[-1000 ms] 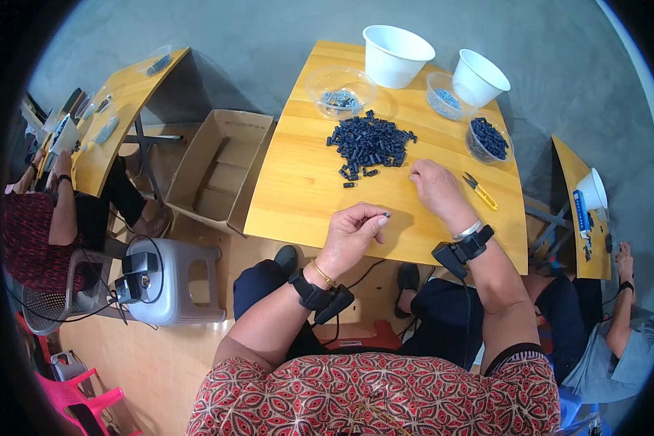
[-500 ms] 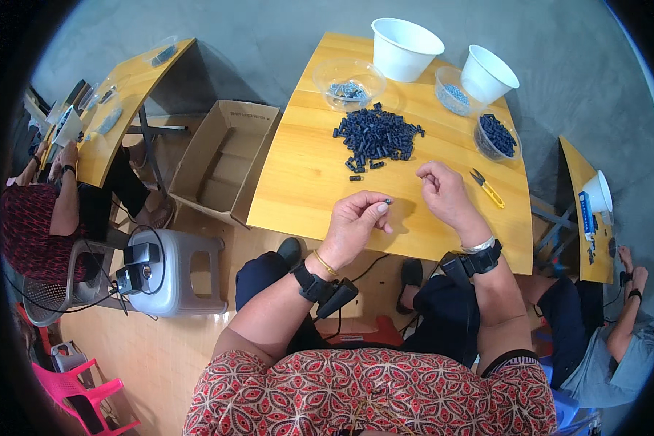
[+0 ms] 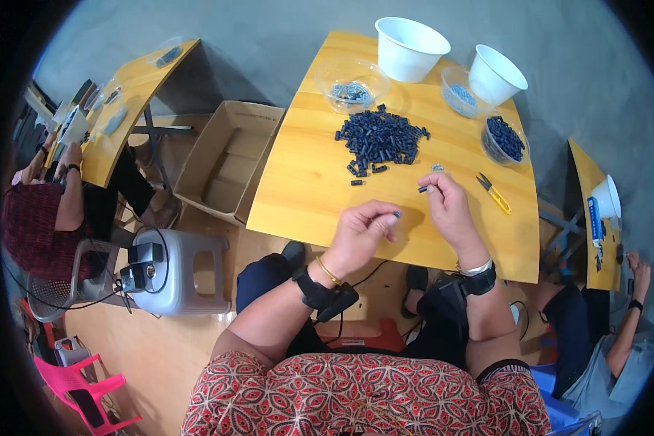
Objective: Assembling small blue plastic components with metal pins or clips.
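Note:
My left hand (image 3: pixel 367 229) is closed in a pinch over the near part of the table. A tiny piece (image 3: pixel 397 214) with a bluish tip pokes out between its thumb and forefinger; its kind is too small to make out. To its right, my right hand (image 3: pixel 450 207) pinches a small dark cylinder (image 3: pixel 423 190) by one end. Just beyond that hand lie a few small silvery metal pieces (image 3: pixel 437 167). A heap of small dark-blue cylinders (image 3: pixel 382 136) spreads across the middle of the table (image 3: pixel 298 182). Yellow-handled thread snips (image 3: pixel 495 195) rest to the right.
Clear bowls of small metal parts (image 3: pixel 352 83) (image 3: pixel 459 94) and one of dark cylinders (image 3: pixel 505 139) stand on the table. Two white tubs (image 3: pixel 412 51) (image 3: pixel 495 76) are at the back. A cardboard box (image 3: pixel 229 160) and grey stool (image 3: pixel 182 272) stand left. Other people sit at side tables.
My right hand has drawn slightly nearer, and a dark cylinder now shows in its fingertips. Silvery pieces have come into sight beyond it. My left hand keeps its pinch, slightly turned.

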`<state>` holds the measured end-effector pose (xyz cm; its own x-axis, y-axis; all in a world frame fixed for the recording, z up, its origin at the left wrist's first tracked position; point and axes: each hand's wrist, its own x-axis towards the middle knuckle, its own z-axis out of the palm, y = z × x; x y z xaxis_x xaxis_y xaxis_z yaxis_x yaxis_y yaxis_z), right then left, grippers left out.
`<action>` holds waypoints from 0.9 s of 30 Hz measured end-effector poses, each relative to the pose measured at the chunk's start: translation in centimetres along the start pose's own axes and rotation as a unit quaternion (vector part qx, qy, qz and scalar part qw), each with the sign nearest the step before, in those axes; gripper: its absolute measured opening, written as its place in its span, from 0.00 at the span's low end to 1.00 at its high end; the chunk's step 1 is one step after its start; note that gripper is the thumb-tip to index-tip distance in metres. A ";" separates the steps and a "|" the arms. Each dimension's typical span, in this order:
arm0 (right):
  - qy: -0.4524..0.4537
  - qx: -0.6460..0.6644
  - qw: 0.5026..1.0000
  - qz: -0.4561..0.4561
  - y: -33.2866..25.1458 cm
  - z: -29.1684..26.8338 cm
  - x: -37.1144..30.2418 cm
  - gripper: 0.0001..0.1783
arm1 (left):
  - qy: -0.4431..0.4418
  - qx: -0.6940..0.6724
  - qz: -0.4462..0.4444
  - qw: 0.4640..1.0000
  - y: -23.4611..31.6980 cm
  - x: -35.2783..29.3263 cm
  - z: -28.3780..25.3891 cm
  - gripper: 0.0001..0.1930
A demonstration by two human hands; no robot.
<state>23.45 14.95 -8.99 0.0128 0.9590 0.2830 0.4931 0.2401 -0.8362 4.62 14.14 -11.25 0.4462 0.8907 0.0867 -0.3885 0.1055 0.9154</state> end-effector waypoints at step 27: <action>-0.119 -0.212 0.958 -0.150 -1.6 4.6 4.1 0.03 | 0.082 0.468 0.252 0.843 1.0 0.2 -3.5 0.07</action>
<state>18.66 19.14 -8.67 -0.3585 0.8753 0.3245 0.7528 0.4766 -0.4539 1.49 15.98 -11.67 0.2683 0.7753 0.5717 0.3451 -0.6315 0.6943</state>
